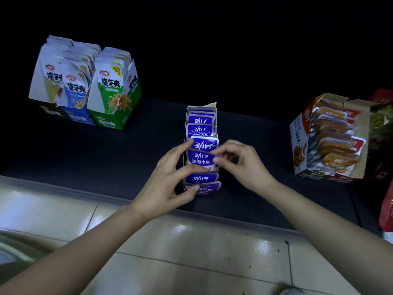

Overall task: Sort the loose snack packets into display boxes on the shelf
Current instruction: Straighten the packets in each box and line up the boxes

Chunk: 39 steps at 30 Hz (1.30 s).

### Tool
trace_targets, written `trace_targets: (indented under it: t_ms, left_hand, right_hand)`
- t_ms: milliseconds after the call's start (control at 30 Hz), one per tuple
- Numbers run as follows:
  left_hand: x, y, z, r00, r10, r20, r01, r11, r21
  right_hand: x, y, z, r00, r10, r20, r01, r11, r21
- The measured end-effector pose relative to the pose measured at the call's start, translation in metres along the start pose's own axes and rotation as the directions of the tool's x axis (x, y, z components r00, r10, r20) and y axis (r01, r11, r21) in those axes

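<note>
Grip on both sides of one purple foil snack packet (201, 159) with white lettering. Left hand (170, 173) curled, thumb laid across the packet's lower part, forefinger stretched up to the top of the packet just behind it, lower fingers bent against the frontmost packets of the row. Right hand (244, 165) in a narrow pinch, thumb and forefinger drawn together on the same packet's right edge, remaining fingers loosely folded behind. Both forearms bare, reaching in from the lower corners, wrists over the front edge of the shelf, palms turned toward each other.

Held packet upright, about midway along a row of matching purple packets (200, 129). Row standing inside a narrow white cardboard display box (202, 105), set lengthwise and running away from the person, back flap raised. Box directly between the two hands, its front end touching the left fingertips.

Box resting on a dark flat shelf (106, 150), near the front edge.

Well apart at the far left of the shelf, three taller display boxes touching side by side: a green-and-white box (116, 116), a blue box (77, 119) and a darker box (50, 110), all filled with white-topped pouches. Well apart to the right, a tilted red-and-white cardboard box (301, 133) packed with orange and silver packets. Below the shelf, pale glossy floor tiles (191, 256).
</note>
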<state>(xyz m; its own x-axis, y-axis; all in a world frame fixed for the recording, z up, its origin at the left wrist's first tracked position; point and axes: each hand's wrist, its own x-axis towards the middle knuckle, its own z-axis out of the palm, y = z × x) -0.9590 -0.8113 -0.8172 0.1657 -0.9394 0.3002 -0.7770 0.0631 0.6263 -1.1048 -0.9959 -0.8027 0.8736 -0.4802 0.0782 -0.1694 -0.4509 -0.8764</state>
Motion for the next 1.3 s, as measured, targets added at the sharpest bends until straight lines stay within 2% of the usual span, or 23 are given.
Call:
trace_targets:
  t_ms: [167,233,333,400,433,500,567,667,800,867,933,1033,1100,1200,1300]
  left_hand:
    - [0.000,0.005,-0.004,1.000,0.004,-0.019,-0.005,0.999,-0.053]
    - [0.000,0.006,-0.003,1.000,0.018,-0.021,-0.019,0.998,-0.066]
    - [-0.002,0.007,0.000,1.000,0.020,0.000,-0.019,0.990,-0.138]
    - [-0.002,0.006,0.000,1.000,0.018,0.000,-0.018,0.990,-0.143]
    - [-0.002,0.006,0.000,1.000,0.007,0.004,-0.007,0.988,-0.152]
    - [-0.002,0.005,0.000,0.999,-0.034,0.019,0.037,0.984,-0.172]
    - [-0.002,0.002,0.001,0.998,-0.061,0.035,0.066,0.987,-0.150]
    - [0.000,0.001,0.003,0.999,-0.046,0.021,0.047,0.997,-0.053]
    - [0.003,0.002,0.001,0.999,0.010,-0.035,-0.007,0.997,0.080]
    - [0.002,0.003,0.001,1.000,0.014,-0.003,-0.014,0.999,0.044]
    - [0.001,0.002,0.001,1.000,-0.010,0.012,0.010,1.000,0.012]
    - [0.000,0.000,0.002,0.999,-0.026,0.019,0.026,1.000,0.003]
    - [0.001,-0.001,0.002,0.999,-0.022,0.029,0.022,1.000,0.005]
    - [0.000,-0.002,0.002,0.999,-0.022,0.037,0.021,1.000,0.016]
    - [-0.001,-0.003,0.002,0.999,-0.022,0.035,0.021,0.999,0.032]
  right_hand:
    - [0.001,-0.018,-0.006,0.984,-0.166,-0.071,0.171,0.983,0.072]
    - [0.000,-0.020,-0.004,0.991,-0.137,-0.001,0.137,0.989,0.048]
    - [0.000,-0.015,-0.001,0.990,-0.020,0.141,0.018,1.000,0.014]
    - [0.000,-0.012,-0.006,0.982,-0.021,0.187,0.016,1.000,0.024]
    - [0.000,-0.013,-0.010,0.984,-0.034,0.173,0.028,0.999,0.039]
    - [0.002,-0.013,-0.016,0.997,-0.064,0.036,0.063,0.997,0.037]
    - [0.006,-0.009,-0.016,0.997,-0.047,-0.067,0.042,0.997,-0.072]
    - [0.010,-0.002,-0.007,0.999,-0.038,-0.026,0.030,0.968,-0.251]
    - [0.003,-0.009,-0.001,0.994,-0.086,0.072,0.090,0.994,-0.054]
    - [0.001,-0.013,-0.005,0.985,-0.061,0.159,0.056,0.998,0.033]
    - [0.005,-0.013,-0.009,0.990,-0.010,0.144,0.001,0.998,0.063]
    - [0.017,-0.006,-0.013,0.999,-0.007,-0.044,0.000,0.988,-0.156]
    - [0.023,-0.004,-0.011,1.000,0.018,-0.019,-0.023,0.953,-0.304]
    - [0.027,0.001,-0.004,1.000,0.001,0.017,0.007,0.901,-0.433]
    - [0.032,0.000,-0.002,1.000,-0.009,0.017,0.016,0.884,-0.467]
